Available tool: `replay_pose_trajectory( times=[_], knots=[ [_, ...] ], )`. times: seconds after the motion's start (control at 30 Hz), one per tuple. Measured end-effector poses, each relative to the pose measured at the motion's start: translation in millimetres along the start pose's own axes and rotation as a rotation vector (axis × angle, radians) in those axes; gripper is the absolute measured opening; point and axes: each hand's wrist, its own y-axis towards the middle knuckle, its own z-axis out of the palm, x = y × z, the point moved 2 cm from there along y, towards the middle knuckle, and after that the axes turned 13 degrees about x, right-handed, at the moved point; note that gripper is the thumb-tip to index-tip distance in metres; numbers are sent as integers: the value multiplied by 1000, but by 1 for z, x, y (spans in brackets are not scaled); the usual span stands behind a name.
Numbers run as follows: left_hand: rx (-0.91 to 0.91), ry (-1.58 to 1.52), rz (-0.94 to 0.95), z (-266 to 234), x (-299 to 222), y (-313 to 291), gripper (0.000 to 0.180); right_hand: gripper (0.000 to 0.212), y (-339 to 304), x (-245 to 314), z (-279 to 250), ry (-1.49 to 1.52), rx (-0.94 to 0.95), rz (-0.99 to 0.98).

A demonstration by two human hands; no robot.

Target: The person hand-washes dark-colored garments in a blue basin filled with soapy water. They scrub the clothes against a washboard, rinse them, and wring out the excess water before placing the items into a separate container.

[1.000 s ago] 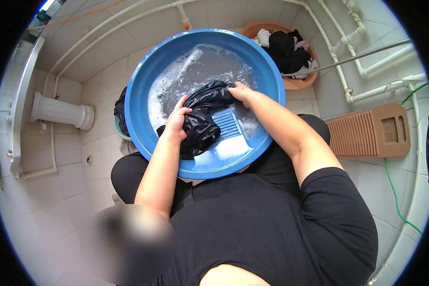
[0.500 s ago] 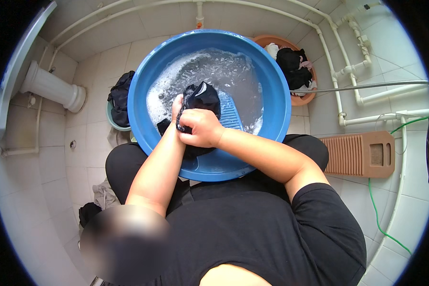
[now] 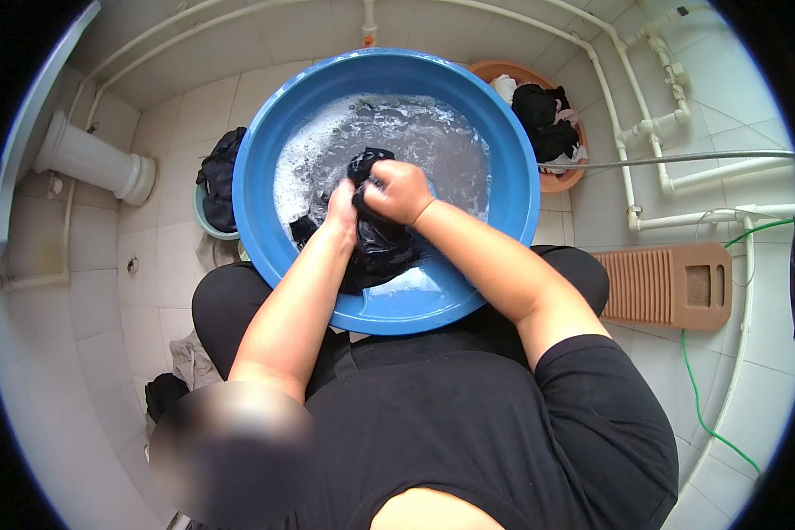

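Note:
A wet black garment [image 3: 382, 252] is bunched up between my hands, over the soapy grey water [image 3: 446, 146] in a large blue tub [image 3: 518, 181]. My right hand [image 3: 401, 193] is closed round its upper part, fingers curled in. Against the left side of the cloth, my left hand [image 3: 342, 208] grips it, though most of its fingers are hidden. The lower part of the garment spreads toward the tub's near wall, where the blue ribbed washboard is mostly covered. Another bit of black cloth [image 3: 303, 230] shows left of my left wrist.
Behind the tub on the right, an orange basin [image 3: 559, 183] holds dark and light clothes. A green basin [image 3: 205, 215] of dark clothes stands at the left. A brown washboard [image 3: 654, 284] lies by my right knee, near white pipes [image 3: 711, 174]. Cloths [image 3: 194, 360] lie on the left floor.
My right hand has moved up and right, away from my left wrist. The garment has spread down toward the near wall, covering the blue washboard's ribs.

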Motion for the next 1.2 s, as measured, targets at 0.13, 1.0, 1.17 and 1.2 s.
replay_pose_trajectory(
  times=[0.13, 1.0, 1.17, 1.2],
  knots=[
    [-32, 88, -97, 31, -6, -19, 25, 35, -9, -86, -21, -105, -119, 600],
    [145, 48, 169, 43, -18, -34, 33, 16, 3, 60, 0, 64, -21, -301],
    [-103, 57, 80, 40, -10, -27, 34, 17, 8, 41, 4, 28, -70, -216],
    [-160, 73, 68, 41, -10, -26, 34, 18, 9, 34, 7, -10, -80, -199]
  ],
)
